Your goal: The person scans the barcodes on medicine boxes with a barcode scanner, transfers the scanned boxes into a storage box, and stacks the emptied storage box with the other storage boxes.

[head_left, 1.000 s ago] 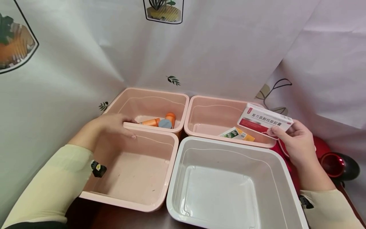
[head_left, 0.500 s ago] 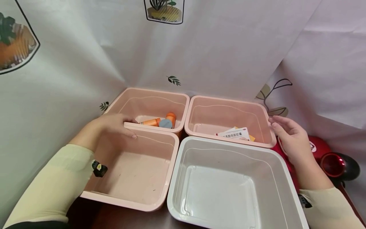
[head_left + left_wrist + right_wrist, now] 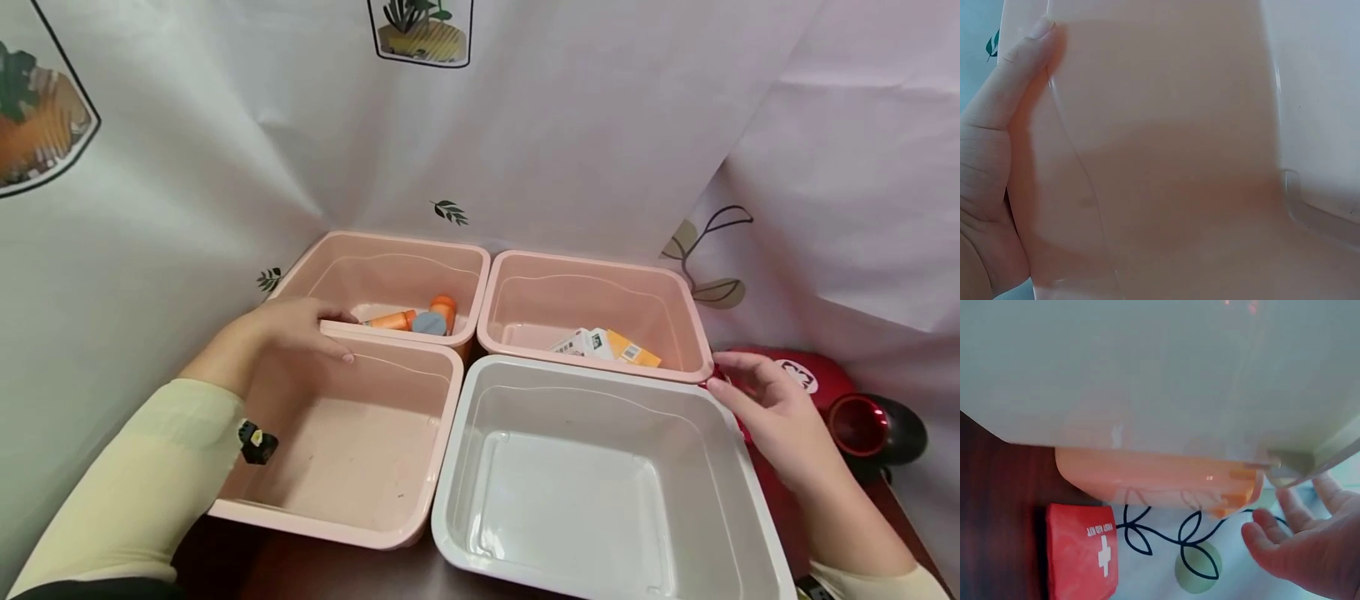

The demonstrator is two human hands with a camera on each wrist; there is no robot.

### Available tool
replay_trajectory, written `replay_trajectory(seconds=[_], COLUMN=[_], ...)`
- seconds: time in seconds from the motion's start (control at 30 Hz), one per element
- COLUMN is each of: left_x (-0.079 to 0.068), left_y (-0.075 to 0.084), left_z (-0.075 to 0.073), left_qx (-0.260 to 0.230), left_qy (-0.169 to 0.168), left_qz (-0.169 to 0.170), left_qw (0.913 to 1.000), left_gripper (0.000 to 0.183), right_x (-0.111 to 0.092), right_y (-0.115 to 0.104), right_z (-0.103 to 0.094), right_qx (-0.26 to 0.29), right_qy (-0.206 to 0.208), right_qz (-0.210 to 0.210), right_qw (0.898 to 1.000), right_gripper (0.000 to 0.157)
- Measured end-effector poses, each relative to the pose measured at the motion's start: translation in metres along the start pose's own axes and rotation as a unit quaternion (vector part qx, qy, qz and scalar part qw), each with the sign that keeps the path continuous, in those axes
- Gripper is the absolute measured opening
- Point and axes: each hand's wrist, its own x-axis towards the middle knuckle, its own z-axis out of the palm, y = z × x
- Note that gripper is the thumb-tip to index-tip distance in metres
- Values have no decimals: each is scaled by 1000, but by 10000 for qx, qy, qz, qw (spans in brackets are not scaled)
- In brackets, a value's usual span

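My left hand (image 3: 303, 329) grips the rim of the front left pink bin (image 3: 431, 492), its thumb inside the wall. In the left wrist view the thumb (image 3: 1025, 65) lies along that wall. My right hand (image 3: 772, 412) holds nothing, fingers loosely bent by the front right corner of the back right pink bin (image 3: 592, 262) and the rim of the grey bin (image 3: 757, 492). Inside that pink bin lie a white medicine box (image 3: 573, 343) and a yellow box (image 3: 637, 352). The back left bin (image 3: 408, 242) contains orange bottles (image 3: 392, 321) and a grey-blue round lid (image 3: 429, 323).
A red first aid bag (image 3: 1082, 550) lies right of the bins, beside a black cylinder (image 3: 900, 429) with a red shiny opening. A patterned white cloth (image 3: 570, 125) hangs behind everything. Dark table surface (image 3: 322, 575) shows along the front.
My right hand let go of the white and red medicine box into the back right bin. It then moved down to that bin's front right corner. The left hand stayed put.
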Motion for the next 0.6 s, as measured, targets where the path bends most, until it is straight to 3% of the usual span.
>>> replay_trajectory(seconds=[0.17, 0.37, 0.6], left_x=[-1, -2, -5], left_y=[-2, 2, 7], left_z=[0, 0, 0], left_qx=[159, 693, 1105], left_qy=[145, 447, 409], left_qz=[70, 6, -84], left_qw=[9997, 9966, 9930], left_gripper=[88, 96, 108], right_x=[-15, -28, -31], right_y=[1, 5, 6], right_z=[4, 12, 13], right_qx=[-309, 143, 468], right_qy=[-311, -764, -828], right_qz=[174, 178, 114], right_qw=[9989, 9968, 9954], right_gripper=[59, 61, 62])
